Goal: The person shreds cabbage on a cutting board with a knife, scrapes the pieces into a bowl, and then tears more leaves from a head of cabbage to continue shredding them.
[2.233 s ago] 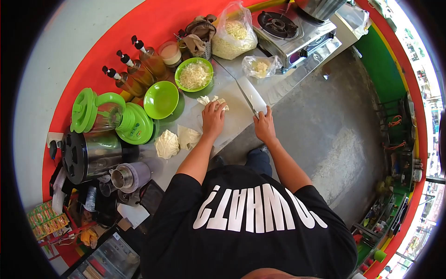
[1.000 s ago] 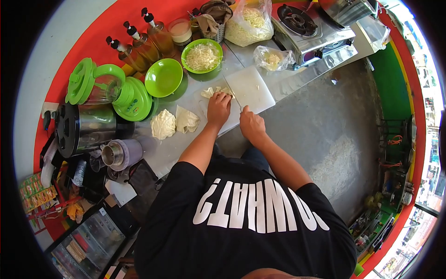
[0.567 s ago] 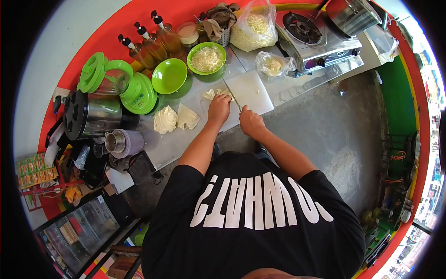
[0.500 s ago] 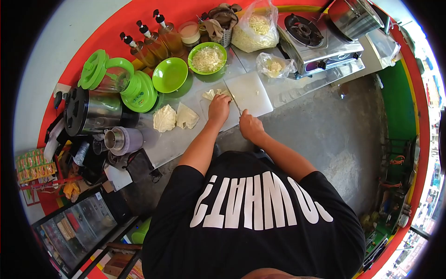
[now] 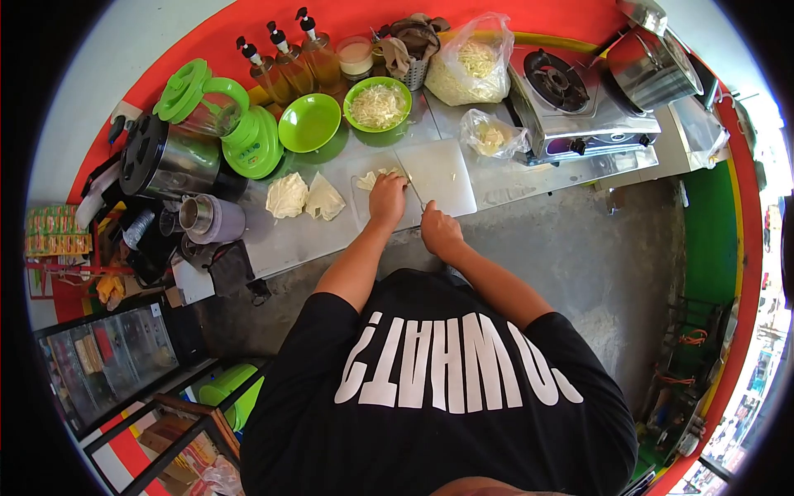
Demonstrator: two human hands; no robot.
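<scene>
A white cutting board (image 5: 447, 183) lies on the metal counter. My left hand (image 5: 387, 198) is closed over pale cabbage leaves (image 5: 369, 178) on the board's left part, pressing them down. My right hand (image 5: 442, 229) grips the handle of a knife (image 5: 415, 191), whose blade stands right beside my left fingertips. Two loose cabbage pieces, a rounded leaf (image 5: 287, 196) and a pointed one (image 5: 324, 198), rest on the counter to the left. Behind the board, a green bowl (image 5: 378, 107) holds shredded cabbage, and another green bowl (image 5: 309, 123) beside it is empty.
A gas stove (image 5: 579, 99) with a large pot (image 5: 649, 70) stands at the right. Near it are a bag of shreds (image 5: 471, 66) and a small plastic bag (image 5: 492, 136). Pump bottles (image 5: 289, 70), a green blender (image 5: 248, 140) and a flask (image 5: 211, 220) line the back and left.
The camera view has shifted and turned slightly. Both hands stay at the board, the left on the cabbage and the right on the knife.
</scene>
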